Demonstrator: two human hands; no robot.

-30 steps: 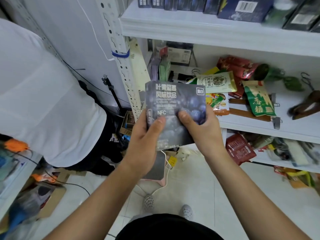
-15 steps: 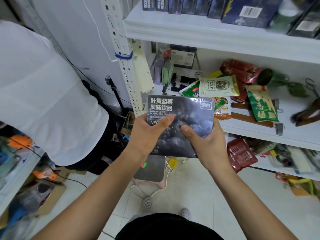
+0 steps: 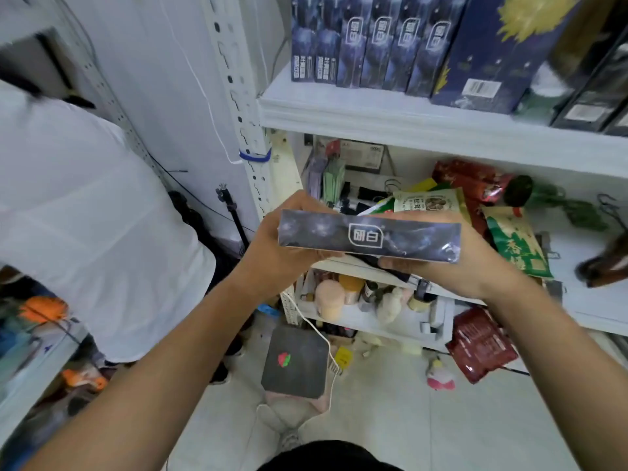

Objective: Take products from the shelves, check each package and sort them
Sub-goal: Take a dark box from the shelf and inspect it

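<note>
I hold a dark blue drink box (image 3: 370,236) flat in front of me, its narrow side with a white logo facing the camera. My left hand (image 3: 272,246) grips its left end with fingers wrapped over the top. My right hand (image 3: 475,263) grips the right end from below and behind. Several matching dark blue boxes (image 3: 367,42) stand in a row on the top shelf (image 3: 390,120).
The middle shelf (image 3: 584,300) carries green, red and yellow snack bags (image 3: 509,239). Bottles and jars (image 3: 343,294) sit on a lower shelf. A person in a white shirt (image 3: 85,215) bends at my left. A stool (image 3: 295,362) stands on the floor below.
The box has been tilted from front face up to edge-on toward me, and raised. My view has lifted toward the top shelf.
</note>
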